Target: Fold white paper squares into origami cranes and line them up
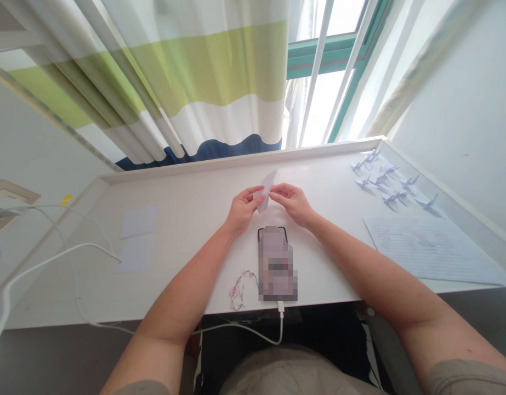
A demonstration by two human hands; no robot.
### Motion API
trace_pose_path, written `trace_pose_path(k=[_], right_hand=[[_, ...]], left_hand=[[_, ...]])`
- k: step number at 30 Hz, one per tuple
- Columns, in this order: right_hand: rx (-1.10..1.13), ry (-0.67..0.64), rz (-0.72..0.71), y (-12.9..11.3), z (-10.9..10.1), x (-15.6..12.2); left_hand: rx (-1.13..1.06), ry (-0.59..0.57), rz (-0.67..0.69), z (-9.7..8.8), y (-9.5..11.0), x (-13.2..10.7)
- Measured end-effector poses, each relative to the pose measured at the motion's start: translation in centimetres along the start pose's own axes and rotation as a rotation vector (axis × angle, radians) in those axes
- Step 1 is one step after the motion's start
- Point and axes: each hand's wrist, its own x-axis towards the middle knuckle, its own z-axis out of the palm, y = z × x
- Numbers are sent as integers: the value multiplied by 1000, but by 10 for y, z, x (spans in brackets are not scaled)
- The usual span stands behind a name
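Both my hands hold one folded piece of white paper [266, 190] above the middle of the white desk [187, 219]. My left hand [242, 208] pinches its left side with fingers closed. My right hand [291, 202] pinches its right side, also closed. The paper is a narrow pointed shape that stands tilted, tip up. Just below my hands a phone [276, 263] lies flat on the desk with a white cable [279, 323] plugged into its near end.
Several folded paper cranes [386, 182] sit at the desk's far right corner. A written sheet [429, 248] lies at the right. Two blank paper squares [138, 223] lie at the left. A small bracelet [238, 289] rests beside the phone. Curtains [187, 82] hang behind.
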Motion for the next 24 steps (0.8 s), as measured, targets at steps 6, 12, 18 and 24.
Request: trace_pose_path(k=[6,12,18,24], right_hand=[[-51,-8,-2,0,-1,0],[-77,15,0,5,-4,2],[-16,98,6,10,-4,6],[-40,118,23,11,-6,7]], left_hand=[[10,-25,-65,0,-2,-1],[68,-72,-64,3,-7,-2],[221,-103,70,8,-4,-8],[380,-109,117,8,-2,-12]])
